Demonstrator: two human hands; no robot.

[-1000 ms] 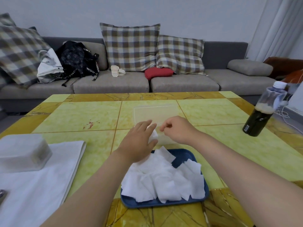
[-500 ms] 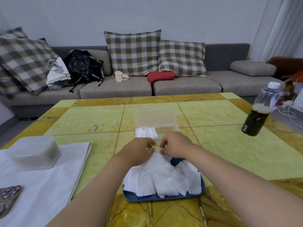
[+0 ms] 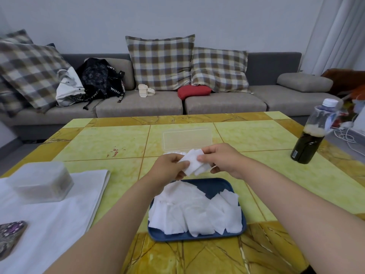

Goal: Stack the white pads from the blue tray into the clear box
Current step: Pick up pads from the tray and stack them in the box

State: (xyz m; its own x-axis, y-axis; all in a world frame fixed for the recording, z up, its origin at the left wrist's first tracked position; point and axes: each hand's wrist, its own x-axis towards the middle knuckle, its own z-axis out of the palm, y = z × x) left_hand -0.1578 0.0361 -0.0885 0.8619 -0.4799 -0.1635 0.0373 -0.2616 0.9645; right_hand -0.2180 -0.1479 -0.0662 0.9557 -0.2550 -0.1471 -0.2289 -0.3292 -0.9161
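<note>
Both hands meet above the far edge of the blue tray [image 3: 213, 185], sharing a few white pads. Pinched between thumb and fingers, the left hand [image 3: 167, 168] grips the lower left corner of the held pads [image 3: 193, 162], while the right hand [image 3: 223, 160] closes its fingertips on their right side, thumb on top. How many pads are in the small bunch is hard to tell; at least two overlapping edges show. The bunch is lifted clear of the tray and sits between the tray and the clear box [image 3: 186, 139].

Just beyond the hands, the clear box lies open on the yellow tiled table [image 3: 110, 141], its lid flat behind it; the hands hide most of the box's lower part. Beneath the wrists, the tray holds a loose, overlapping heap of white pads [image 3: 193, 212], with bare blue showing at its far right corner.

To the left, a white cloth [image 3: 59, 218] covers the table's edge, and a frosted plastic container [image 3: 41, 181] rests on it upside down. At the right, well apart from the tray, a bottle [image 3: 314, 133] of dark liquid stands upright. A grey sofa [image 3: 227, 103] with plaid cushions runs behind the table.
</note>
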